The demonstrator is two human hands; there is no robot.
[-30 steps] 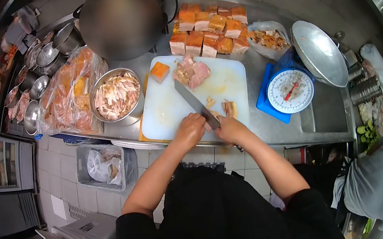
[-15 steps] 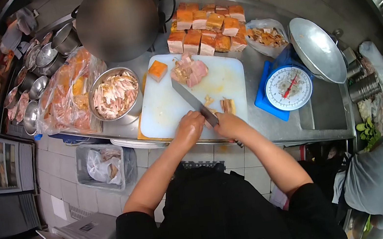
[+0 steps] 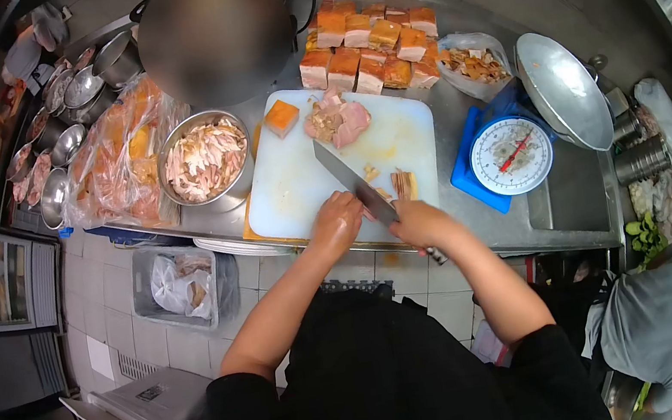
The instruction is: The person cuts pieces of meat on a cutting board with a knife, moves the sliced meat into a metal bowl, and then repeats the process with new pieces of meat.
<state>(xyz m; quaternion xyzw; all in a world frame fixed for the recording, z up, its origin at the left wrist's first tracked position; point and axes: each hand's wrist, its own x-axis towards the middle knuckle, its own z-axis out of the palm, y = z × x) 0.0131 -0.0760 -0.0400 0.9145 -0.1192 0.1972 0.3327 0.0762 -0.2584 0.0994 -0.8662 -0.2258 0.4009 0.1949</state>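
In the head view, my right hand [image 3: 420, 223] is closed round the handle of a broad-bladed knife [image 3: 349, 178]. The blade slants up and left over the white cutting board [image 3: 290, 192]. My left hand [image 3: 338, 220] is at the board's near edge with its fingers curled, close beside the blade; what lies under those fingers is hidden. A dark-edged strip of meat [image 3: 404, 186] and small scraps lie just beyond my right hand. Pale pink meat pieces [image 3: 340, 119] are heaped past the knife tip, next to one golden-topped block of pork [image 3: 282, 118].
Golden-skinned pork blocks [image 3: 363, 41] are stacked behind the board. A steel bowl of sliced meat [image 3: 205, 162] and bagged meat [image 3: 125, 167] stand left. To the right are a blue dial scale [image 3: 510, 156] and a sink. A person in grey [image 3: 669, 317] bends over at lower right.
The knife and my right hand have shifted slightly right and nearer to me. The left hand stays curled in nearly the same place. The whole view has shifted a little.
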